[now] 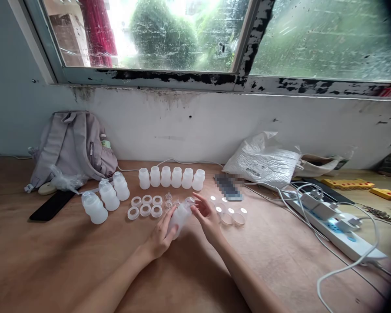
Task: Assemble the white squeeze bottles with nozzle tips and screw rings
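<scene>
My left hand (pixel 161 234) grips the body of a small white plastic bottle (pixel 180 216), held tilted over the wooden table (pixel 68 261). My right hand (pixel 205 215) has its fingers at the bottle's clear top end. A row of several empty white bottles (pixel 171 177) stands behind. Three capped bottles (pixel 106 198) stand to the left. Several white rings (pixel 145 206) lie in front of the row. Clear nipples (pixel 168 198) sit beside the rings. Clear round caps (pixel 230 214) lie right of my right hand.
A grey backpack (pixel 73 145) leans on the wall at far left, with a black phone (pixel 52 205) before it. A white plastic bag (pixel 263 161), a blurred phone (pixel 228 187), a power strip (pixel 335 226) with chargers and cables, and yellow parts (pixel 347 183) occupy the right.
</scene>
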Demonstrator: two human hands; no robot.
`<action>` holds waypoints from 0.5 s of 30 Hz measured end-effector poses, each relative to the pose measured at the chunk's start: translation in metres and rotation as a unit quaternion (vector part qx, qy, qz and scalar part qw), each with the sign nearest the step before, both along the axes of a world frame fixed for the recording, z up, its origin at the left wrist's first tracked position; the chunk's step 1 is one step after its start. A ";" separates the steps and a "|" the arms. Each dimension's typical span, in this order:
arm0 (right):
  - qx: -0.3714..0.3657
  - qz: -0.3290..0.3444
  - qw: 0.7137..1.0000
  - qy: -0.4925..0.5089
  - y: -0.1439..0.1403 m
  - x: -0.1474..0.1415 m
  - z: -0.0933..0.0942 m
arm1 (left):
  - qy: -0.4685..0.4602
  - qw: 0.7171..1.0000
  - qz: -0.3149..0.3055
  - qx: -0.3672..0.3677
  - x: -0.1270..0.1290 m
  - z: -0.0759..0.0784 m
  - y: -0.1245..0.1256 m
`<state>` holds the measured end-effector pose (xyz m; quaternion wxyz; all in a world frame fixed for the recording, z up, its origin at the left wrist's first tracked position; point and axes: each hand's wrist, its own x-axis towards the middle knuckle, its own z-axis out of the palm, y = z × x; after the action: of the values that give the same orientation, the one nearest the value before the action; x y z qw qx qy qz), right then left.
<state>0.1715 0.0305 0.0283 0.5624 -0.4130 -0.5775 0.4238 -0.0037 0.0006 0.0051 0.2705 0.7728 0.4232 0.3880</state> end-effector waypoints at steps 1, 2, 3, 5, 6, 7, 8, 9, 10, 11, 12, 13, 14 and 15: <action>0.003 0.007 1.000 0.002 -0.001 0.001 0.002 | -0.011 1.000 -0.011 -0.015 0.000 -0.001 0.000; 0.008 0.019 1.000 -0.003 -0.003 0.001 0.005 | -0.023 0.999 -0.019 -0.027 0.000 -0.002 0.001; 0.013 0.032 0.999 -0.012 -0.005 0.002 0.008 | -0.034 0.998 -0.026 -0.036 0.000 -0.004 0.003; 0.023 0.055 0.998 -0.028 -0.010 0.003 0.012 | -0.049 0.997 -0.034 -0.047 0.000 -0.007 0.006; 0.026 0.061 0.997 -0.029 -0.011 0.003 0.015 | -0.051 0.997 -0.035 -0.051 0.000 -0.009 0.008; 0.028 0.062 0.997 -0.026 -0.013 0.003 0.016 | -0.050 0.997 -0.034 -0.054 -0.001 -0.011 0.009; 0.027 0.058 0.998 -0.020 -0.013 0.003 0.017 | -0.048 0.997 -0.031 -0.056 -0.001 -0.012 0.011; 0.025 0.051 0.998 -0.013 -0.013 0.004 0.018 | -0.045 0.997 -0.028 -0.058 -0.001 -0.013 0.011; 0.023 0.041 0.999 -0.006 -0.012 0.004 0.018 | -0.043 0.997 -0.025 -0.061 -0.001 -0.014 0.011; 0.019 0.031 0.999 -0.002 -0.011 0.005 0.017 | -0.042 0.997 -0.021 -0.064 -0.001 -0.014 0.010; 0.016 0.022 1.000 0.002 -0.009 0.006 0.016 | -0.040 0.997 -0.016 -0.065 -0.001 -0.012 0.009; 0.013 0.013 1.000 0.004 -0.008 0.007 0.014 | -0.038 0.997 -0.009 -0.061 0.000 -0.009 0.007; 0.009 0.005 1.000 0.006 -0.006 0.008 0.012 | -0.039 0.998 0.001 -0.049 0.000 -0.005 0.006; 0.006 -0.003 1.000 0.006 -0.004 0.009 0.010 | -0.043 0.998 0.016 -0.031 0.000 0.001 0.004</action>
<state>0.1804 0.0263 0.0380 0.5694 -0.4085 -0.5757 0.4213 -0.0037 0.0044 0.0062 0.3061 0.7400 0.4352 0.4115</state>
